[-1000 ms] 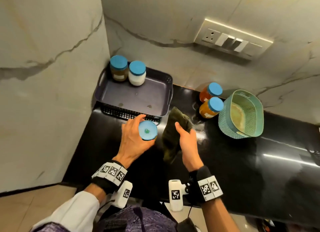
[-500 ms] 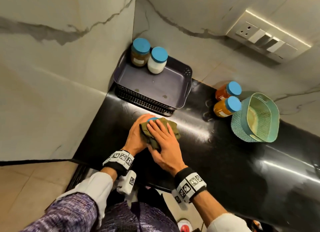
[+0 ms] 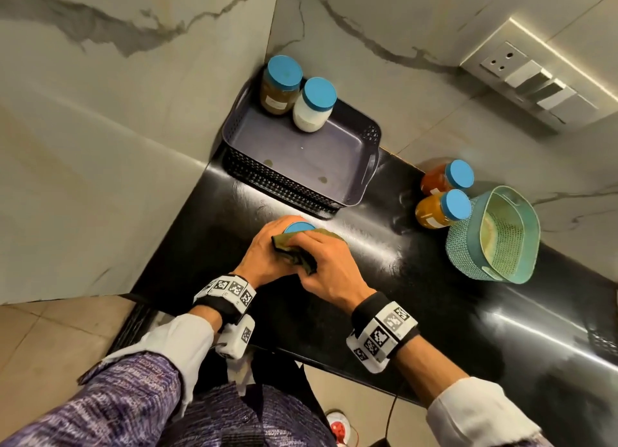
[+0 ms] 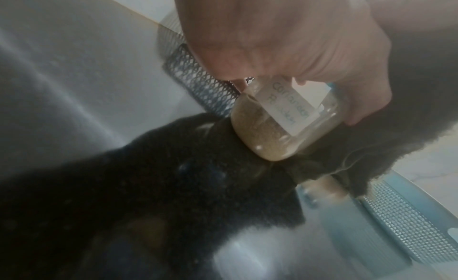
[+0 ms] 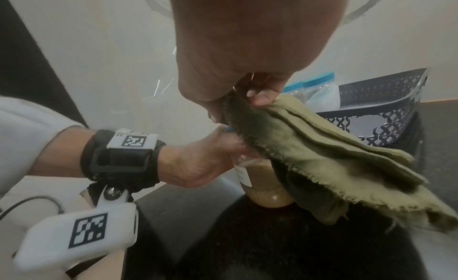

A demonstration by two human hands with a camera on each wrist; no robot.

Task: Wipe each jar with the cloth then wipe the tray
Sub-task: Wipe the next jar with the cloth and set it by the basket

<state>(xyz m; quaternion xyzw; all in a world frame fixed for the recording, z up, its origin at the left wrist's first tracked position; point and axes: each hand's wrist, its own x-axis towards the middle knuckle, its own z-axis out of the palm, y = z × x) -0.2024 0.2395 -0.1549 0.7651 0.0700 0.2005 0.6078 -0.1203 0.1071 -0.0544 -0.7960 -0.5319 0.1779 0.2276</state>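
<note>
the spice jar (image 3: 298, 228) stands upright on the black desk (image 3: 384, 279), just below the near wall of the dark tray (image 3: 369, 165), at the centre of the head view. its long axis is vertical; the base rests on the desk and the blue lid faces the camera. a handwritten label and a tan powder are visible through its wall in the left wrist view.

the left hand (image 3: 264, 256) is curled around the jar from the left side of the frame, with fingers wrapped on the upper body and neck. the right hand (image 3: 326, 272) is closed on the olive cloth (image 3: 301, 254), which is pinched between thumb and fingers and laid against the right side of the jar; the loose part of the cloth hangs over that side in the right wrist view.

the jar therefore lies between both hands: directly ahead of the left palm, and to the left of the right hand. the right hand is judged to be the wiping hand, so the coming stroke is expected to run around or down the vertical axis while the jar is steadied by the left.

two blue-lidded jars (image 3: 297, 95) stand in the upper-left corner of the tray. two orange jars (image 3: 444, 195) stand on the desk at the right, beside a teal basket (image 3: 468, 259). the tray is judged not yet wiped, as stains remain on its floor.
</note>
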